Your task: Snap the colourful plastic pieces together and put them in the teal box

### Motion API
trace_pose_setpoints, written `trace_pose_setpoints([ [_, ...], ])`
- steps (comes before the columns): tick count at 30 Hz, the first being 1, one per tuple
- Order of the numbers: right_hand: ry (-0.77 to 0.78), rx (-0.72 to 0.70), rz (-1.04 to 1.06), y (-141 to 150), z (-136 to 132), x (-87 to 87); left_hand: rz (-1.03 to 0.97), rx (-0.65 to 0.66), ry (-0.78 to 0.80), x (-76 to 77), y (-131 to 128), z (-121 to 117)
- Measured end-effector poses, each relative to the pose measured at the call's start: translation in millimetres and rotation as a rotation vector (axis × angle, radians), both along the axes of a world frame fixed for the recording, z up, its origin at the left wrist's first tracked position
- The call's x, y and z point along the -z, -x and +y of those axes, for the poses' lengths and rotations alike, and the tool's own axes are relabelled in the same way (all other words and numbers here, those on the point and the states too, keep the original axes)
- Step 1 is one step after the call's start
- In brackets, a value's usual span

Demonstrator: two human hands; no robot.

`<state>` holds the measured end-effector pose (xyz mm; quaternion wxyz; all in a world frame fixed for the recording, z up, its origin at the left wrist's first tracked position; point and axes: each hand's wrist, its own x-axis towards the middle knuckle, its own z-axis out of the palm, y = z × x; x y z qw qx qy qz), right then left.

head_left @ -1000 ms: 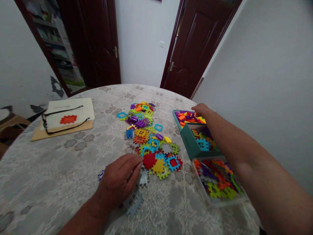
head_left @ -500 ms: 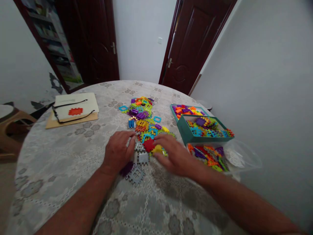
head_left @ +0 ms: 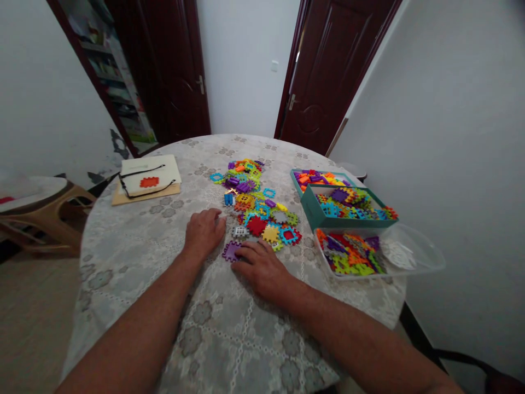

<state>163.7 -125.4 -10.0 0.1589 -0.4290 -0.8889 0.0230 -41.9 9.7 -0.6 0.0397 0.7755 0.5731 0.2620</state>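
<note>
My left hand (head_left: pixel 204 232) rests on the tablecloth left of a pile of notched plastic building tiles, its fingers loosely bent and nothing visible in them. My right hand (head_left: pixel 262 268) lies low at the near edge of the pile, fingers apart, with fingertips over the right side of a purple tile (head_left: pixel 231 251). Just beyond are a white window tile (head_left: pixel 240 232), a red tile (head_left: pixel 256 225) and a yellow tile (head_left: pixel 270 234). A blue frame tile (head_left: pixel 287 235) with red around it lies right of these. Whatever lies beneath my right palm is hidden.
At right stand a green box (head_left: pixel 348 220) of tiles, a shallower tray (head_left: pixel 296 179) of small blocks behind it, and a clear plastic container (head_left: pixel 348 275) of more pieces. At left, paper (head_left: pixel 172 167) bears an orange tile (head_left: pixel 149 182) and a black strap (head_left: pixel 151 192).
My right hand has come down and nearer, onto the purple tile, which now lies farther from me, close to the pile. The grey tiles at the near end are out of sight. The view has shifted.
</note>
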Motion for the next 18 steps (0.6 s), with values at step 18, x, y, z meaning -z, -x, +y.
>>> trace_pose_setpoints([
  [18, -0.177, 0.348, 0.249, -40, 30, -1.3, -0.209, 0.272, 0.295, -25.8, -1, -14],
])
